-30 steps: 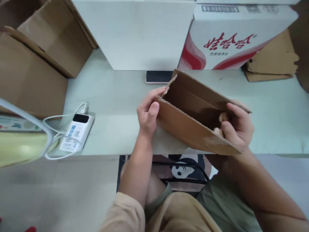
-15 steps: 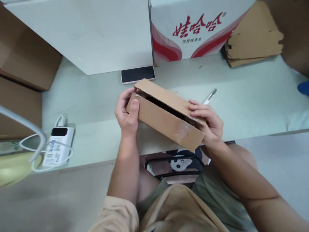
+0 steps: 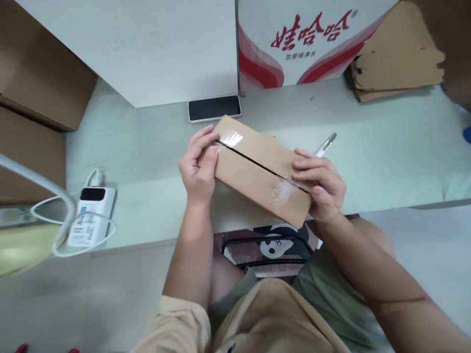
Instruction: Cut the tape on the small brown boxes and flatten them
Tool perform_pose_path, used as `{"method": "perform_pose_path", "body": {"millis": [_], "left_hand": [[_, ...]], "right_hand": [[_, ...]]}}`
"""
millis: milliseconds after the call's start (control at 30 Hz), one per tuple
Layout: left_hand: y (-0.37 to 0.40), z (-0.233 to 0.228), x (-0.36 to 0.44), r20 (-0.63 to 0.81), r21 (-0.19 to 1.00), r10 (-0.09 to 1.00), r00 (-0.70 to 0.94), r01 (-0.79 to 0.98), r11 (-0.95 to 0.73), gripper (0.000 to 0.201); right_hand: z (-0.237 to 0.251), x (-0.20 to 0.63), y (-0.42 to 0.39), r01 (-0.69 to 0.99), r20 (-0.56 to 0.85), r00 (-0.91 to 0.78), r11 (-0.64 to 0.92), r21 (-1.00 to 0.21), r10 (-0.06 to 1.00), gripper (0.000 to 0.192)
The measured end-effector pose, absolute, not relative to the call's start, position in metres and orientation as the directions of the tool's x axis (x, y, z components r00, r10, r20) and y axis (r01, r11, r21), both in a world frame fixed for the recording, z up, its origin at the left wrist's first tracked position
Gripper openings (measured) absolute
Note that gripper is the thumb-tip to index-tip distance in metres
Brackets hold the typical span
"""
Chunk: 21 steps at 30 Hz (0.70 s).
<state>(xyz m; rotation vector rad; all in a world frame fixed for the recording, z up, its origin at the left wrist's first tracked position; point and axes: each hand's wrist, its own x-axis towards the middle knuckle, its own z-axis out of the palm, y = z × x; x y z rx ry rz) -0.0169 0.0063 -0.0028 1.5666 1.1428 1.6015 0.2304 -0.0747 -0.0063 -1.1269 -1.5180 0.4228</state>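
A small brown cardboard box (image 3: 253, 171) lies slanted over the near edge of the pale green table (image 3: 386, 147). Its two top flaps are pressed flat and meet in a dark seam, with bits of old clear tape at both ends. My left hand (image 3: 198, 166) grips the box's left end, thumb on the near flap. My right hand (image 3: 320, 184) holds the right end, fingers laid flat across the seam. A utility knife (image 3: 326, 145) lies on the table just behind my right hand.
A phone (image 3: 214, 108) lies screen-up behind the box. A white carton (image 3: 147, 44) and a red-and-white printed carton (image 3: 305, 39) stand at the back. Flattened cardboard (image 3: 397, 59) sits back right, brown boxes (image 3: 37, 83) left. A white power bank (image 3: 90, 215) with cable lies near left.
The box's flaps stood open a second ago; both have since been folded down and now lie flat and closed. My right hand came out of the box onto its top.
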Motion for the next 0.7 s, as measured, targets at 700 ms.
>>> {"method": "perform_pose_path", "body": {"millis": [700], "left_hand": [[0.024,-0.010,-0.057,0.091,0.960,0.917,-0.390,-0.212,-0.185,0.028]], "right_hand": [[-0.023,0.243,-0.070,0.249,0.198,0.143,0.159,-0.955,0.970,0.044]]}}
